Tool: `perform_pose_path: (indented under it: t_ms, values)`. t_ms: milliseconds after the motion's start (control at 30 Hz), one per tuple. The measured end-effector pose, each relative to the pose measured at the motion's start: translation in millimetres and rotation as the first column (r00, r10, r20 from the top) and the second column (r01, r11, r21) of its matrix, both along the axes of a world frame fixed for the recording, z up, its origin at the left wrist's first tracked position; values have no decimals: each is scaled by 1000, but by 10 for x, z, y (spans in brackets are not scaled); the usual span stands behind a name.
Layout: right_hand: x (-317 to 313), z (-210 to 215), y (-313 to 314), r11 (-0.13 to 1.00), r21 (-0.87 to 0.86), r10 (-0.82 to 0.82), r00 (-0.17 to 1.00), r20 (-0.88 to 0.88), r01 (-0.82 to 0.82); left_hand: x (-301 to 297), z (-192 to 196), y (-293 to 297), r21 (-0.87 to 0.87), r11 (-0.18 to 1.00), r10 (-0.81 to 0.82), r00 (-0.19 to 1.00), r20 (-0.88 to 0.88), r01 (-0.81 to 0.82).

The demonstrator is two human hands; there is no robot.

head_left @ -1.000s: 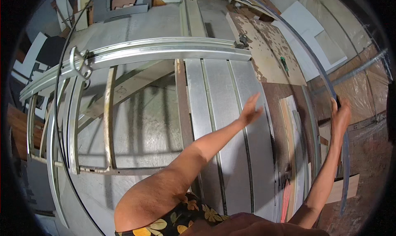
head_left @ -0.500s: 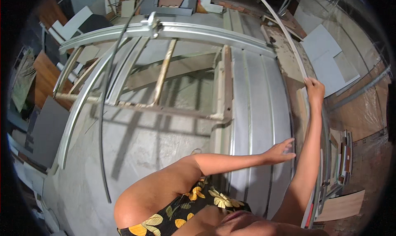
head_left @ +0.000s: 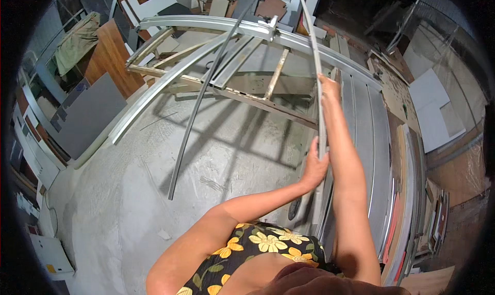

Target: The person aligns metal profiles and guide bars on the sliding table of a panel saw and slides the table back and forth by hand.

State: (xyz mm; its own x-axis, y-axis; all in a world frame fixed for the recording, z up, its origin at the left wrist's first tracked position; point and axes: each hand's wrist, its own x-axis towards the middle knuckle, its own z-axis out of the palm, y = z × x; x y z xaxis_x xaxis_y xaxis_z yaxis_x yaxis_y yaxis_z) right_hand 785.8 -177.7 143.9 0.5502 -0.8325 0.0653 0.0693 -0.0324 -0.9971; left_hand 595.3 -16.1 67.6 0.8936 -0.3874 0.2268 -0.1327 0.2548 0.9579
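Observation:
A long, narrow light-grey metal strip (head_left: 312,39) runs from the top edge down toward my body. My right hand (head_left: 331,90) is closed around it at arm's length, beside the right end of the frame. Nearer to me, my left hand (head_left: 315,166) grips the same strip, its thumb pointing up along it. Below the left hand, the strip's lower end is hard to tell from the metal behind it. Beneath the strip lie the rusty-edged metal frame (head_left: 277,74) and long grey metal panels (head_left: 363,119).
A silver rail (head_left: 206,22) crosses the frame's far side. A dark slim bar (head_left: 192,120) and a curved silver profile (head_left: 154,101) slant across on the left. Grey board (head_left: 87,117) and brown board (head_left: 111,60) lean at left. Stacked strips (head_left: 407,166) stand at right.
My right hand has brought the strip leftward, from beyond the panels to the frame's edge. My left hand was open and free; now it grips the strip too. The view has shifted.

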Motion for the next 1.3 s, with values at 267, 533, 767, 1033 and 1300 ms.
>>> perform_pose_path:
  t_ms: [267,533,767,1033,1300]
  values:
    - [852,-602,1853,953,261,119,981,151,-156,739,83,2030,177,984,-3,990,-141,29]
    - [1264,-1162,3475,850,365,315,922,227,-380,1018,88,3688,398,913,144,983,-110,-90]
    - [1030,-1454,4181,732,474,453,869,199,-490,1260,-510,4683,626,762,115,986,123,-167]
    - [36,-1140,4202,640,291,765,553,-331,-711,1563,-1134,5448,765,585,86,958,273,-271]
    - [-1769,-1171,3231,748,297,658,604,-450,-594,1835,-1383,5195,767,566,57,942,330,-303]
